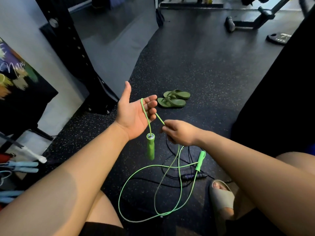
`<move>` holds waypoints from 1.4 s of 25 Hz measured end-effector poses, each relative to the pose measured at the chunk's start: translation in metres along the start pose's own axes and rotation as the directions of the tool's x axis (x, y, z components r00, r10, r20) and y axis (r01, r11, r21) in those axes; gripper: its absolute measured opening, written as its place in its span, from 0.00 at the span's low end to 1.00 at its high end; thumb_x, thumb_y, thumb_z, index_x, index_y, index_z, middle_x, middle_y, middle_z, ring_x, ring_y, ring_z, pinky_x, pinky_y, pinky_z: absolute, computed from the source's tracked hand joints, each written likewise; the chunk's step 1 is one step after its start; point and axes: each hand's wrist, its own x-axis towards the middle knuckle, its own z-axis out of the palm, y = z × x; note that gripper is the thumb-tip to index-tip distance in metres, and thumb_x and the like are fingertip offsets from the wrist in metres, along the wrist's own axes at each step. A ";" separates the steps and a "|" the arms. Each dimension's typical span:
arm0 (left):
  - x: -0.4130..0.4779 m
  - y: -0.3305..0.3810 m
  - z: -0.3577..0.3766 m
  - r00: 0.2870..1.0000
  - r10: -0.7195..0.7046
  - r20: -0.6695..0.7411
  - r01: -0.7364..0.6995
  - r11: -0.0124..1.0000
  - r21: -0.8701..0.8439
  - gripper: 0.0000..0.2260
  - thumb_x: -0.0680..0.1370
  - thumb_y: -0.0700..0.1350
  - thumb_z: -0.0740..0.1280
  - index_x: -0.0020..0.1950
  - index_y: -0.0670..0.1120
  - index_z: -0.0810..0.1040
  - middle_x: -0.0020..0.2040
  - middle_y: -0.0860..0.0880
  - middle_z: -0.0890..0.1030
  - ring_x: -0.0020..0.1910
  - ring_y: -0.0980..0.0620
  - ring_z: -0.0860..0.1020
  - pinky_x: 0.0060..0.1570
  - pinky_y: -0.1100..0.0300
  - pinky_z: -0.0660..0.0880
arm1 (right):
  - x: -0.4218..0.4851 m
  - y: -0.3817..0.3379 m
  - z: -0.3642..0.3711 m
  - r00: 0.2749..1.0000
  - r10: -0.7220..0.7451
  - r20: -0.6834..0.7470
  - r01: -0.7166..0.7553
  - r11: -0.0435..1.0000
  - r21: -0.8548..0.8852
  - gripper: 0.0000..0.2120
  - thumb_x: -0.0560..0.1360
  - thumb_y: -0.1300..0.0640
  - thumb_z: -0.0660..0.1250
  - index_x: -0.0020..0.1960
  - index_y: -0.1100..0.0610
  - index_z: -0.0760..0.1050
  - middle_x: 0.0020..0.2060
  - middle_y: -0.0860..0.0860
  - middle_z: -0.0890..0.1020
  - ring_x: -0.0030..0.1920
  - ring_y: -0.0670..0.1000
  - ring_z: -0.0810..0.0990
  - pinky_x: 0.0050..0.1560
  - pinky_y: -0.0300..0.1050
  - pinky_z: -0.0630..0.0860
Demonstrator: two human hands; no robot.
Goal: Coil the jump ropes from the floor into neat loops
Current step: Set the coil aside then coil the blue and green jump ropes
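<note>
A green jump rope (150, 169) trails in loose loops over the dark floor between my legs. One green handle (150, 147) hangs in the air below my left hand (134, 113), which is held palm up with the cord draped over its slightly bent fingers. My right hand (180, 132) pinches the cord just right of the left fingers. The second green handle (200, 160) lies on the floor under my right forearm. A black jump rope (192, 176) with dark handles lies tangled beneath the green cord.
A pair of green flip-flops (173, 98) lies just beyond my hands. A black rack upright (75, 53) stands at the left, light blue rope handles (23, 166) at the far left edge. A weight plate (277, 38) and bench frame (255, 19) sit at the back right.
</note>
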 end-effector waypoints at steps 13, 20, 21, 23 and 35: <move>0.013 -0.028 -0.003 0.970 -0.081 -0.229 0.166 0.910 0.381 0.47 0.77 0.73 0.41 0.68 0.34 0.73 0.53 0.40 0.86 0.51 0.47 0.85 0.48 0.57 0.80 | -0.017 -0.029 -0.009 0.963 -0.269 -0.027 0.210 0.807 -0.552 0.14 0.81 0.44 0.58 0.49 0.51 0.77 0.45 0.54 0.82 0.45 0.59 0.81 0.43 0.52 0.79; -0.002 -0.031 0.010 0.871 -0.478 0.117 0.360 0.781 0.510 0.56 0.64 0.81 0.32 0.39 0.39 0.84 0.39 0.39 0.84 0.50 0.39 0.82 0.50 0.52 0.78 | -0.021 -0.026 -0.042 0.959 -0.269 -0.090 0.233 0.929 -0.287 0.10 0.71 0.45 0.75 0.43 0.51 0.80 0.33 0.47 0.82 0.34 0.46 0.78 0.36 0.45 0.75; -0.002 -0.029 0.011 0.851 -0.502 0.155 0.361 0.773 0.522 0.58 0.63 0.82 0.32 0.43 0.37 0.84 0.42 0.38 0.85 0.49 0.39 0.83 0.50 0.52 0.78 | -0.022 -0.024 -0.046 0.953 -0.285 -0.102 0.259 0.942 -0.214 0.11 0.69 0.47 0.77 0.43 0.52 0.80 0.32 0.46 0.81 0.33 0.44 0.78 0.35 0.42 0.75; -0.004 -0.024 0.012 0.811 -0.544 0.214 0.369 0.760 0.534 0.61 0.62 0.83 0.33 0.51 0.33 0.82 0.43 0.36 0.85 0.46 0.39 0.84 0.46 0.53 0.80 | -0.023 -0.020 -0.051 0.926 -0.349 -0.142 0.330 0.934 -0.139 0.14 0.68 0.48 0.79 0.44 0.55 0.79 0.33 0.45 0.80 0.34 0.43 0.78 0.35 0.37 0.73; -0.013 -0.008 0.013 0.943 -0.133 0.304 0.150 0.988 -0.033 0.56 0.59 0.86 0.45 0.51 0.38 0.80 0.38 0.44 0.82 0.37 0.46 0.80 0.45 0.56 0.78 | -0.017 0.005 -0.011 0.983 0.055 -0.177 0.026 0.905 0.425 0.20 0.83 0.45 0.56 0.44 0.59 0.74 0.31 0.51 0.73 0.31 0.54 0.75 0.34 0.52 0.74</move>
